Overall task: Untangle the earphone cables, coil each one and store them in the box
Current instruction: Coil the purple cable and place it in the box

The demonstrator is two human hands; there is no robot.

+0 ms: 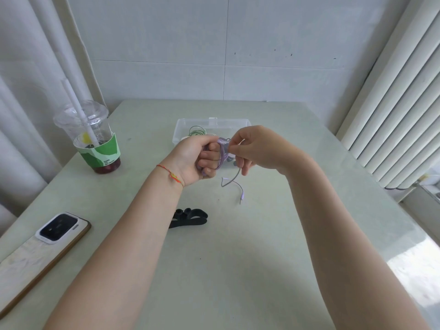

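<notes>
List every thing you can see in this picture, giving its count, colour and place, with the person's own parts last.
purple earphone cable: one, coiled round left fingers, plug end dangling
green earphone cable: one, coiled inside the box
box: one, clear, table's far middle
black strap: one, table centre
cup: one, clear, green sleeve, white straw, far left
phone: one, white-backed, near left
table: one, pale green
left hand: one, holds the coil
right hand: one, pinches the cable

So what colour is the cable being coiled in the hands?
Light purple: the earphone cable, best seen in the head view, the only one.
</notes>
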